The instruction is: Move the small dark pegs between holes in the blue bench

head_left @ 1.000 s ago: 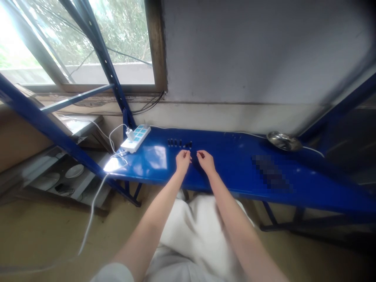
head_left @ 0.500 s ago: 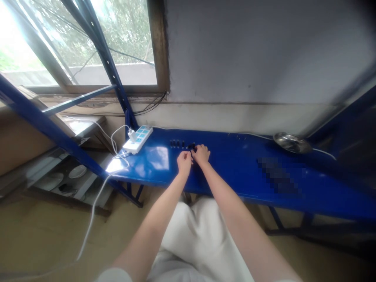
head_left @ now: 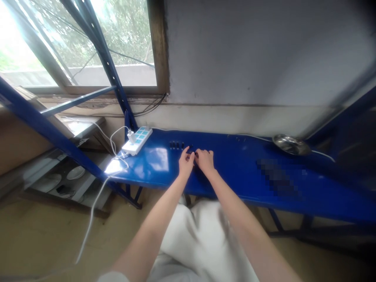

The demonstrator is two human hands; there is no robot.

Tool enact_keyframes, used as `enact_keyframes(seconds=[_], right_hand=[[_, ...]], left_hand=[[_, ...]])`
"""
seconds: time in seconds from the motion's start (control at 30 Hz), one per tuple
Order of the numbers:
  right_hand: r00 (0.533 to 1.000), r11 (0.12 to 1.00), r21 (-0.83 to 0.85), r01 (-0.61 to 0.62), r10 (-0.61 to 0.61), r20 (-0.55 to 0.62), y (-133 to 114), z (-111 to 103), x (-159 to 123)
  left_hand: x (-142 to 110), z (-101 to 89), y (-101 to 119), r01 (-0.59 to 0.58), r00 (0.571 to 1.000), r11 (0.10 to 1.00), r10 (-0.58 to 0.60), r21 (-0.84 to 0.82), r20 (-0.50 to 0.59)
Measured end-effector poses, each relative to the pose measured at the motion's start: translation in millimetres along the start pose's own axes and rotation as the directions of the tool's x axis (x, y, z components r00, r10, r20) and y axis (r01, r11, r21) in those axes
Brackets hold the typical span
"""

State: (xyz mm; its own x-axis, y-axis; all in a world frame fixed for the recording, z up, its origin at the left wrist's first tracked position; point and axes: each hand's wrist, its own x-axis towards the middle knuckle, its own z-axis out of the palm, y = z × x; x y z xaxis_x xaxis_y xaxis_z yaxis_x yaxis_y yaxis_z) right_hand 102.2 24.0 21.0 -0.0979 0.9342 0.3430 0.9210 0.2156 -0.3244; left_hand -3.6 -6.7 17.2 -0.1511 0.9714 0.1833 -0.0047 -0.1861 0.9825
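Observation:
Over the blue tabletop (head_left: pixel 229 172), my left hand (head_left: pixel 185 163) and my right hand (head_left: pixel 205 161) meet with fingertips nearly touching. A small dark cylinder-like piece (head_left: pixel 192 152) shows between them, pinched by the thumb and fingers of both hands; its exact kind is too small to make out. Just beyond my left hand, several similar small dark pieces (head_left: pixel 176 145) stand in a short row. Another dark piece (head_left: pixel 191 146) lies right behind my fingertips, partly hidden.
A white power strip (head_left: pixel 137 141) with a plug and cable lies at the table's left end. To the right are a shiny metal dish (head_left: pixel 290 144) and a blurred dark object (head_left: pixel 277 178). Tiny bits (head_left: pixel 237 138) lie near the wall. A blue metal post (head_left: pixel 108 58) rises at left.
My right hand reached to the dark pieces and drew back slightly with one. My left hand opened its fingers and closed on the same piece.

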Motion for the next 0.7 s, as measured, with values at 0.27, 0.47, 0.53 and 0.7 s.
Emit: enact_keyframes(seconds=[0.27,0.47,0.53,0.7], right_hand=[[0.968,0.99,0.138,-0.003,0.037,-0.247,0,-1,-26],[0.93,0.952,0.299,-0.061,0.163,-0.329,-1,-5,-31],[0.933,0.946,0.302,-0.117,0.208,-0.292,0,-4,-31],[0.956,0.949,0.297,-0.102,0.176,-0.233,5,0,-32]], left_hand=[[5,0.6,-11,-0.019,1.0,0.998,0.018,0.065,0.013],[7,0.0,-9,-0.006,0.997,0.999,0.01,-0.047,0.074],[7,0.2,-9,0.005,0.991,0.998,0.004,-0.066,0.133],[6,-0.3,-7,0.006,0.981,0.998,0.007,-0.067,0.191]])
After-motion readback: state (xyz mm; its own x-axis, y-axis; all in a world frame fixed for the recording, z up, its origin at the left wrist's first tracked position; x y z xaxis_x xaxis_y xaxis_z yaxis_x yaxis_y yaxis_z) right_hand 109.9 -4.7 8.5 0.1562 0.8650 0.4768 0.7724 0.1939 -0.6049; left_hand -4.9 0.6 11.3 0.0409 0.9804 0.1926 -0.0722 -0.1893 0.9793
